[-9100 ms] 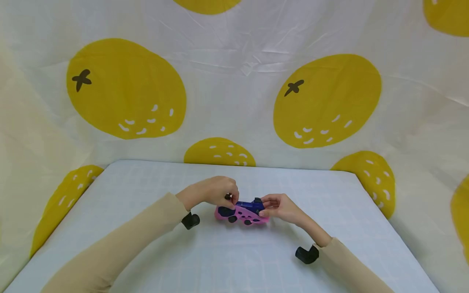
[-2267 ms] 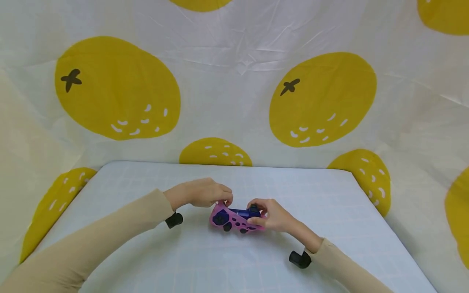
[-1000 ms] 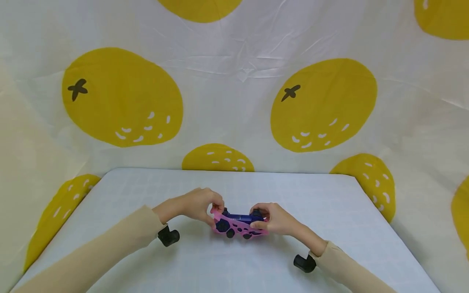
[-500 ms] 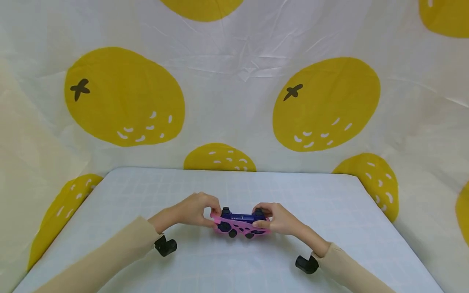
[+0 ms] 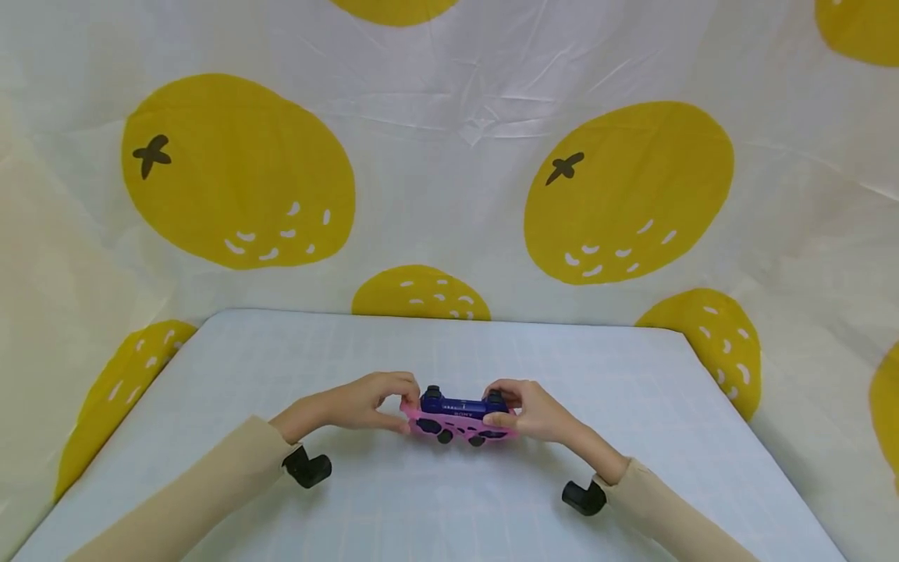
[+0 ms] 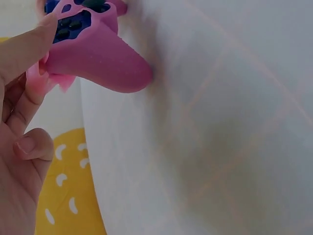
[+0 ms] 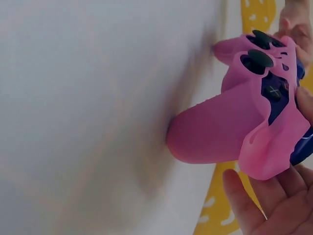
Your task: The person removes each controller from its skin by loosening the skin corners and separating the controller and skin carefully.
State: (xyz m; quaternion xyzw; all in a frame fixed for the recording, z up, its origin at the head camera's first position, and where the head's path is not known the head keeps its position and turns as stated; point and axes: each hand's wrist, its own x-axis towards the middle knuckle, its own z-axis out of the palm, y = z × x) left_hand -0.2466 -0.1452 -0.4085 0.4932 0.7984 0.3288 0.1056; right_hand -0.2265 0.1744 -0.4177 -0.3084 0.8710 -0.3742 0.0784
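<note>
A dark blue game controller (image 5: 455, 407) sits partly inside a pink rubbery cover (image 7: 210, 129), its top edge and shoulder buttons bare in the head view. My left hand (image 5: 365, 402) pinches the stretched edge of the cover at the left end, thumb in front and fingers behind. On the opposite end my right hand (image 5: 539, 411) grips controller and cover together, thumb on the near side and fingertips behind. The right wrist view shows the cover's loose corner bulging out near the palm, with thumbsticks (image 7: 259, 58) poking through its holes. Both grips of the controller point down to the table.
The table (image 5: 449, 507) wears a pale, faintly checked cloth. Behind it hangs a white curtain (image 5: 435, 179) printed with big yellow fruit. Black wrist devices hang at the left sleeve (image 5: 307, 467) and the right sleeve (image 5: 584, 497).
My left hand has moved from above the controller down to its left side, drawing the cover's edge outward. More of the blue top shows and the controller sits more level. The right hand keeps its grip.
</note>
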